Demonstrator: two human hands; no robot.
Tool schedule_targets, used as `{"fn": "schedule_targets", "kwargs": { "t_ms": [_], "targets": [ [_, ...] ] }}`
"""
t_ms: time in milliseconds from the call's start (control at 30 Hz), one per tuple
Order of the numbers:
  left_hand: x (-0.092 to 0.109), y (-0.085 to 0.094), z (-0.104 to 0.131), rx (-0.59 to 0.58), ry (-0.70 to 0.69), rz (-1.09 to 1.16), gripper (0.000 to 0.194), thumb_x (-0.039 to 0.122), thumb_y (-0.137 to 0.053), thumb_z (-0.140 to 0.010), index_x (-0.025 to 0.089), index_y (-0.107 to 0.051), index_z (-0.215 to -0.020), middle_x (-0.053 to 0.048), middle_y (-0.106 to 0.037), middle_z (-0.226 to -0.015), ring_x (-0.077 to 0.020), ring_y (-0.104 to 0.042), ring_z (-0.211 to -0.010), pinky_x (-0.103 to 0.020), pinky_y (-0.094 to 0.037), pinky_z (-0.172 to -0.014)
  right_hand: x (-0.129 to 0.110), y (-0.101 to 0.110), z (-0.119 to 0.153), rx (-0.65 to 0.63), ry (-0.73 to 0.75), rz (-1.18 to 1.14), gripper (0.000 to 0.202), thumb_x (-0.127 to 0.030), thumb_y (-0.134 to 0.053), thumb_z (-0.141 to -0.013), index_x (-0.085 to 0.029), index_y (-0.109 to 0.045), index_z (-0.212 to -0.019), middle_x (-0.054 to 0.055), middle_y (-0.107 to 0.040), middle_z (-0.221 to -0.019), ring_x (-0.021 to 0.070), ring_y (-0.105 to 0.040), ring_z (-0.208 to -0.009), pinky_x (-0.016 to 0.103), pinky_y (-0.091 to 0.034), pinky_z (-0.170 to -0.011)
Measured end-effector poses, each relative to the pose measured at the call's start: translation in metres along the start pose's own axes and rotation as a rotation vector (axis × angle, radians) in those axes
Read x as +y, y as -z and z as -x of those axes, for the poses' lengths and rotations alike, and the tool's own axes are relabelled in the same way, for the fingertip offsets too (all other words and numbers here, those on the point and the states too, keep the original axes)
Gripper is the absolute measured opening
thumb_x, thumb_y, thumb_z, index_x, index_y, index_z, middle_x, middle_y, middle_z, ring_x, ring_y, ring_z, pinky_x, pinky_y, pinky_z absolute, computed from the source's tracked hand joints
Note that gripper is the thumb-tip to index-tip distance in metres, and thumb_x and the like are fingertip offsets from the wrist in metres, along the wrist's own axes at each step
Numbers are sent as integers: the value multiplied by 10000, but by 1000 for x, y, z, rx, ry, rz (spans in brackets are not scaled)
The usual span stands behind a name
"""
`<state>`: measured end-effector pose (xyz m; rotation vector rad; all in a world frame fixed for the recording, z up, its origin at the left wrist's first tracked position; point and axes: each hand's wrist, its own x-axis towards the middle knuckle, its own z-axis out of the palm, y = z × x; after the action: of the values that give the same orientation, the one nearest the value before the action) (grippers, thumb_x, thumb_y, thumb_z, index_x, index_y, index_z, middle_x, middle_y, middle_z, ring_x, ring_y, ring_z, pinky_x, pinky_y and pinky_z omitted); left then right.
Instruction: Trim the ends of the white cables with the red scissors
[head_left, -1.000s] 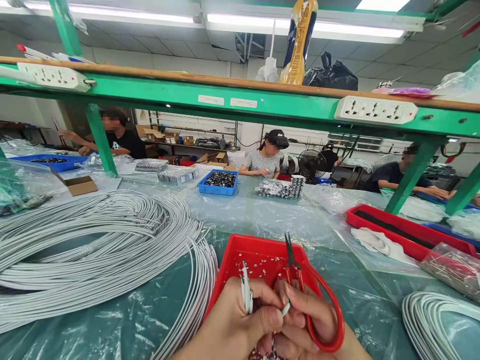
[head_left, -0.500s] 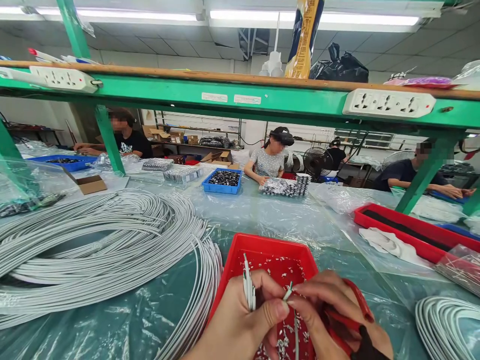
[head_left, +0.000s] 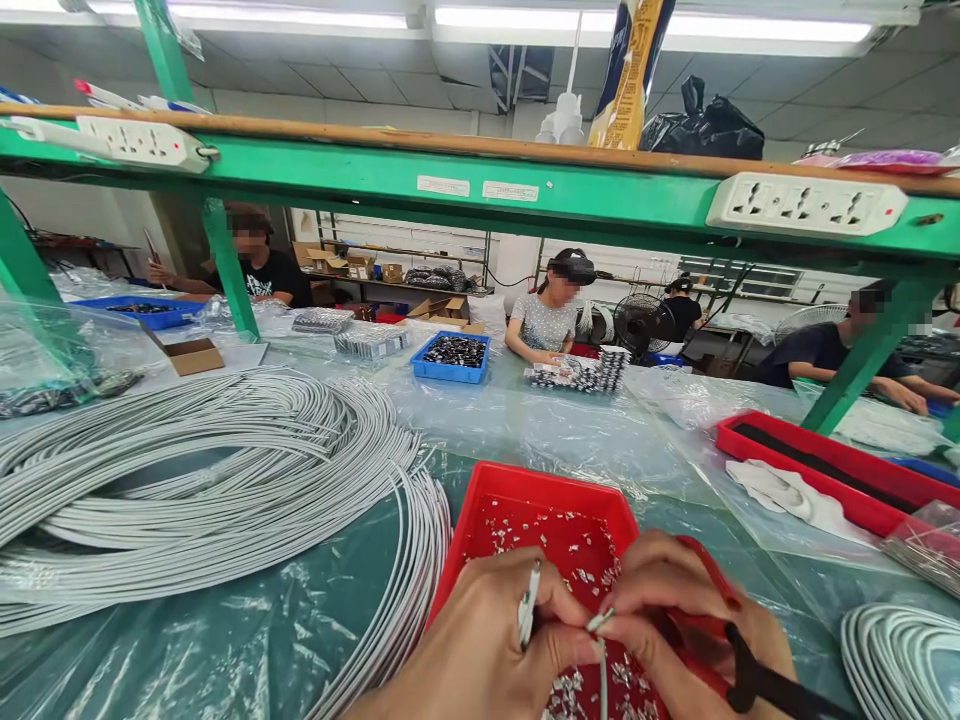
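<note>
My left hand is closed, and several short white cable ends poke up between its thumb and fingers. Its thumb and forefinger pinch one white cable with green wire showing at the tip. The fingertips of my right hand pinch that same tip from the other side. Tucked in the right palm are red-handled pliers, their dark metal part pointing to the lower right; the jaws are not plain to see. Both hands are above a red tray scattered with small white and silvery scraps.
Large coils of white cable cover the left of the table; a smaller coil lies at right. A long red tray and white gloves are beyond. Across the table, people work near a blue tray. A green shelf beam crosses above.
The left hand has rolled over, back of the hand upward, and the cable tip has tilted lower. The pliers' dark part now shows more. The view has shifted slightly.
</note>
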<state>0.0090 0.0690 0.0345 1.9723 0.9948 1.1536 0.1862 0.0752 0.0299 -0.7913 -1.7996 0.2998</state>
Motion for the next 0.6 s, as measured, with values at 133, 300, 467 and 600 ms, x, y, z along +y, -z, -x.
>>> {"fn": "schedule_targets", "kwargs": {
  "t_ms": [133, 300, 467, 600],
  "targets": [
    [-3, -2, -1, -183, 164, 263, 192, 282, -636, -677, 168, -517, -579, 33, -455, -493, -86, -405, -453, -223, -273, -429, 1, 7, -4, -246, -69, -142, 112, -185, -701, -689, -260, -619, -672, -47, -565, -645, 105, -538, -558, 206, -388, -491],
    [-7, -3, -3, -225, 388, 711, 366, 485, -675, -655, 151, -532, -688, 40, -506, -486, -44, -433, -332, -163, -283, -339, 1, 11, -10, -217, -553, -309, 171, -346, -701, -672, -207, -603, -654, -28, -589, -586, 115, -543, -545, 210, -436, -526],
    [3, 6, -7, -24, 345, 671, 395, 504, -656, -703, 129, -536, -669, 32, -524, -509, -48, -515, -396, -171, -374, -436, 19, 40, -9, -196, -424, -46, 232, -318, -665, -684, -201, -645, -883, 31, -682, -717, 200, -663, -650, 230, -534, -523],
    [10, 7, -8, 166, 325, 548, 261, 360, -671, -694, 120, -571, -715, 21, -547, -579, -59, -539, -464, -184, -397, -490, 19, 38, 4, -121, -241, -61, 357, -370, -647, -636, -257, -650, -975, 17, -692, -668, 188, -655, -528, 209, -502, -413]
  ]
}}
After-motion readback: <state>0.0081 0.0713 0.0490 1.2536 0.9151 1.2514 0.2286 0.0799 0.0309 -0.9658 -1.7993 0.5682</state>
